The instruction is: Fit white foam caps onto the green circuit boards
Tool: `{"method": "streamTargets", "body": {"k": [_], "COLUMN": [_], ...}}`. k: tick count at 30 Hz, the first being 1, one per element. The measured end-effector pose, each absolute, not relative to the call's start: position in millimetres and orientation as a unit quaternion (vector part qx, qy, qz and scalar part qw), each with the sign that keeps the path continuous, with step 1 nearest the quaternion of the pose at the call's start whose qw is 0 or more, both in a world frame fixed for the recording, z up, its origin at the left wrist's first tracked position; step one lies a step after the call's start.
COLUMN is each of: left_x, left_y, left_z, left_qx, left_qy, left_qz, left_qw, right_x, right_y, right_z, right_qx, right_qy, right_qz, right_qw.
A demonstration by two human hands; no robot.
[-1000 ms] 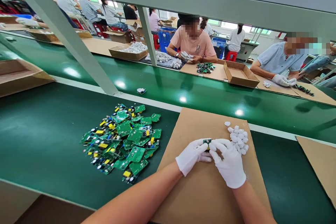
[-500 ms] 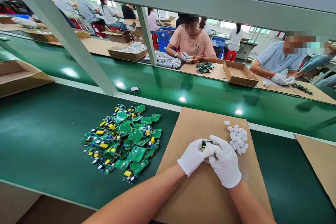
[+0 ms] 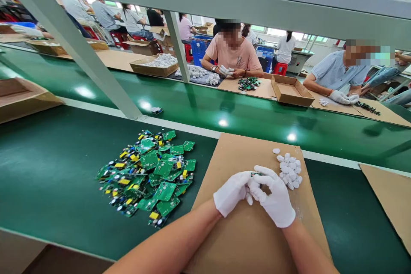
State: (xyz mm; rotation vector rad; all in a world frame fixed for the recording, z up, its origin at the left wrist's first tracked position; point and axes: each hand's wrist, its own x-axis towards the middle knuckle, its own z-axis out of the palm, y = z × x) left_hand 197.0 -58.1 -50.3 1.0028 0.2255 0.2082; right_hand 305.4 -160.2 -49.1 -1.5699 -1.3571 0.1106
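Observation:
Both of my hands wear white gloves and meet above a cardboard sheet [image 3: 244,239]. My left hand [image 3: 233,190] is closed on a small green circuit board [image 3: 256,174], of which only a sliver shows between the fingers. The thumb and fingers of my right hand [image 3: 274,199] pinch the same board from the other side. Just right of my right hand lies a heap of small white pieces [image 3: 290,171], with one white piece [image 3: 276,151] apart from it. A pile of green circuit boards [image 3: 163,169] with yellow and black parts lies to the left.
Behind the bench runs a shiny green conveyor belt [image 3: 199,109] carrying one small white-topped board [image 3: 157,111]. A slanted metal post [image 3: 93,60] and overhead beam frame the view. Two co-workers sit opposite, near an open carton [image 3: 292,90]. Another carton [image 3: 25,98] stands at left.
My fingers have closed further over the circuit board, so less of it shows. The board on the belt has shifted left. The view has moved slightly.

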Motion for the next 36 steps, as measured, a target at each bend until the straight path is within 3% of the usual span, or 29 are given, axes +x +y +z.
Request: {"method": "streamTargets", "body": {"k": [7,10,17,20,27,36], "left_x": [195,193,193,195,198,193], "left_y": [-59,-60,-59,-59,-62,-59], "left_z": [-38,-39,-49,-54,-49,-48], "left_qx": [0.566,0.569,0.545,0.498,0.434,0.337], "left_qy": [0.117,0.098,0.133,0.132,0.121,0.133], "left_qz": [0.125,0.135,0.134,0.123,0.082,0.057], "left_qw": [0.806,0.805,0.817,0.848,0.889,0.93], "right_x": [302,300,298,302,309,309], "right_y": [-165,-163,-161,-162,-163,-163], "right_z": [-47,-51,-52,-53,-55,-45], "right_qx": [-0.66,-0.681,-0.738,-0.724,-0.713,-0.655], "right_qy": [-0.455,-0.417,-0.446,-0.471,-0.462,-0.417], "right_qz": [0.243,0.311,0.242,0.262,0.284,0.341], "right_qw": [0.546,0.516,0.446,0.431,0.444,0.529]}}
